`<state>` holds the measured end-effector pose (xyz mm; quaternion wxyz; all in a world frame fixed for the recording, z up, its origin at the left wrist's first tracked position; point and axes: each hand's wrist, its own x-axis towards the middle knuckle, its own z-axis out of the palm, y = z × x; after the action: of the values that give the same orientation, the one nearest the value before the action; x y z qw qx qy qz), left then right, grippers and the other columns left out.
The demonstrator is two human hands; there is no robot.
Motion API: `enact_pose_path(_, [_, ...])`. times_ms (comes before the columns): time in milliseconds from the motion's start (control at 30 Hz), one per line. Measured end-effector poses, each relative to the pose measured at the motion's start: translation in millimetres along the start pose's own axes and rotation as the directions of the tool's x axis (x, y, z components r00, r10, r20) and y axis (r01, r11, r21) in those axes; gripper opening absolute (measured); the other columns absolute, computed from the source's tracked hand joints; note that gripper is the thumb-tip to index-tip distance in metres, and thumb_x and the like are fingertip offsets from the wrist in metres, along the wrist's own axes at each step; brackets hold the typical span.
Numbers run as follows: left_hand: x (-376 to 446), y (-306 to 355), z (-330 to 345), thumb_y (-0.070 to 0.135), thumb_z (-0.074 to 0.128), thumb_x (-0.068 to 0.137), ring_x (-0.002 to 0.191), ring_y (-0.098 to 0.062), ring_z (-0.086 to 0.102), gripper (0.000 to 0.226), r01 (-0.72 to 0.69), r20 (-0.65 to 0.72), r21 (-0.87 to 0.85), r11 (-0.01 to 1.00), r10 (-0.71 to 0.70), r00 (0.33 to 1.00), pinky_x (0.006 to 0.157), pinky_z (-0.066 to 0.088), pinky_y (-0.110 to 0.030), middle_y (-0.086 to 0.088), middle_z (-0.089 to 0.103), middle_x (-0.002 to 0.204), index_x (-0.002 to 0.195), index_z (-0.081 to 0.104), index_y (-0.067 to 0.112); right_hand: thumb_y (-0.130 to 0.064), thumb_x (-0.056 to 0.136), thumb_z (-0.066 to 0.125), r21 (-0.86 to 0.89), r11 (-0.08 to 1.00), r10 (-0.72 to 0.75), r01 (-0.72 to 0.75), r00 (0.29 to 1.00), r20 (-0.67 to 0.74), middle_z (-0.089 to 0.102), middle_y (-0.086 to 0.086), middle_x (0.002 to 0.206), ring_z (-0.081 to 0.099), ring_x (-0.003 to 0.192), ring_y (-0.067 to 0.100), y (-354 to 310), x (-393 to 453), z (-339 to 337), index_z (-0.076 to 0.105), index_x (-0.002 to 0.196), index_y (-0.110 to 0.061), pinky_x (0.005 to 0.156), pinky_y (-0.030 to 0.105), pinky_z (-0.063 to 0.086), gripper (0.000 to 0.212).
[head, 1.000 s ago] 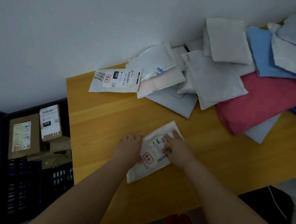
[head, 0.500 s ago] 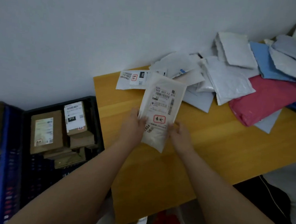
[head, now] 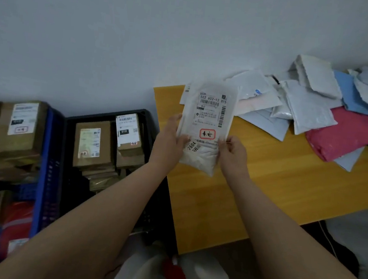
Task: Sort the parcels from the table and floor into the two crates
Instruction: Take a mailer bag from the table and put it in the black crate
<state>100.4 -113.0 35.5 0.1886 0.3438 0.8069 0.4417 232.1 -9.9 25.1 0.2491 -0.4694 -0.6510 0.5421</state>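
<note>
**White mailer held upright over the table's left edge**

Both hands hold a white plastic mailer bag [head: 204, 127] upright above the left end of the wooden table [head: 264, 183], its printed shipping label facing the camera. The left hand [head: 169, 142] grips the bag's left edge with its thumb on the front, and the right hand [head: 233, 153] pinches the right edge; both hold near the lower half.

At the table's far edge against the wall lies a pile of parcels [head: 305, 106]: white and grey mailers, a blue one, and a pink mailer [head: 349, 135] toward the right edge.

On the floor left of the table stand a black crate [head: 145, 122] holding labelled brown cardboard boxes [head: 92, 144], and beside it a blue crate [head: 45, 171] with more boxes.
</note>
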Motion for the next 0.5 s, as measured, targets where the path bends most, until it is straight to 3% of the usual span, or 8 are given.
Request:
enact_pose_path(67, [-6, -6, -5, 0.016, 0.058, 0.094, 0.089, -0.018, 0.059, 0.052, 0.016, -0.017, 0.008, 1.000, -0.016, 1.000, 0.063, 0.043, -0.019, -0.004, 0.061, 0.109, 0.141, 0.036, 0.023, -0.027, 0.100, 0.051, -0.009, 1.000, -0.005, 0.005, 0.999, 0.034, 0.066, 0.000, 0.093, 0.062, 0.081, 0.008, 0, -3, 5, 0.057, 0.097, -0.011, 0.062, 0.016, 0.049, 0.018])
enact_pose_path(133, [-13, -13, -10, 0.017, 0.058, 0.094, 0.094, -0.021, 0.061, 0.053, 0.054, -0.026, 0.022, 0.998, -0.053, 0.998, 0.073, 0.050, -0.030, -0.006, 0.062, 0.113, 0.142, 0.034, 0.024, -0.029, 0.100, 0.052, -0.028, 1.000, 0.005, -0.003, 0.997, 0.076, 0.066, -0.002, 0.093, 0.062, 0.081, 0.006, 2, -7, 10, 0.057, 0.099, -0.012, 0.060, 0.013, 0.048, 0.018])
enact_pose_path(233, [-26, -25, -17, 0.018, 0.059, 0.094, 0.100, -0.023, 0.063, 0.054, 0.156, -0.026, 0.049, 0.987, -0.155, 0.988, 0.082, 0.054, -0.042, -0.005, 0.062, 0.115, 0.141, 0.034, 0.024, -0.027, 0.097, 0.057, -0.033, 0.998, 0.062, -0.057, 0.982, 0.177, 0.068, 0.003, 0.098, 0.066, 0.089, 0.017, 7, -14, 18, 0.056, 0.107, -0.014, 0.069, 0.027, 0.054, 0.016])
enact_pose_path(333, [-43, -38, -22, 0.018, 0.061, 0.093, 0.099, -0.024, 0.064, 0.053, 0.233, -0.014, 0.098, 0.968, -0.233, 0.972, 0.080, 0.055, -0.042, -0.003, 0.063, 0.114, 0.139, 0.035, 0.023, -0.021, 0.092, 0.065, -0.144, 0.988, 0.099, -0.056, 0.946, 0.308, 0.067, 0.009, 0.102, 0.066, 0.089, 0.021, 10, -27, 27, 0.052, 0.121, -0.014, 0.072, 0.034, 0.057, 0.033])
enact_pose_path(433, [-58, -52, -25, 0.017, 0.064, 0.090, 0.102, -0.025, 0.061, 0.051, 0.265, 0.036, 0.178, 0.948, -0.275, 0.961, 0.079, 0.051, -0.034, -0.006, 0.061, 0.117, 0.134, 0.039, 0.019, -0.010, 0.090, 0.065, -0.242, 0.969, 0.151, -0.053, 0.901, 0.408, 0.062, -0.001, 0.100, 0.064, 0.090, 0.016, 12, -37, 35, 0.048, 0.129, -0.015, 0.059, 0.018, 0.049, 0.043])
enact_pose_path(500, [-66, -59, -27, 0.016, 0.066, 0.088, 0.110, -0.027, 0.058, 0.052, 0.284, 0.070, 0.225, 0.932, -0.306, 0.949, 0.084, 0.049, -0.037, -0.008, 0.057, 0.123, 0.133, 0.040, 0.016, -0.003, 0.089, 0.062, -0.283, 0.956, 0.203, -0.072, 0.862, 0.465, 0.063, 0.000, 0.108, 0.062, 0.106, 0.022, 14, -39, 43, 0.049, 0.129, -0.015, 0.070, 0.022, 0.052, 0.044])
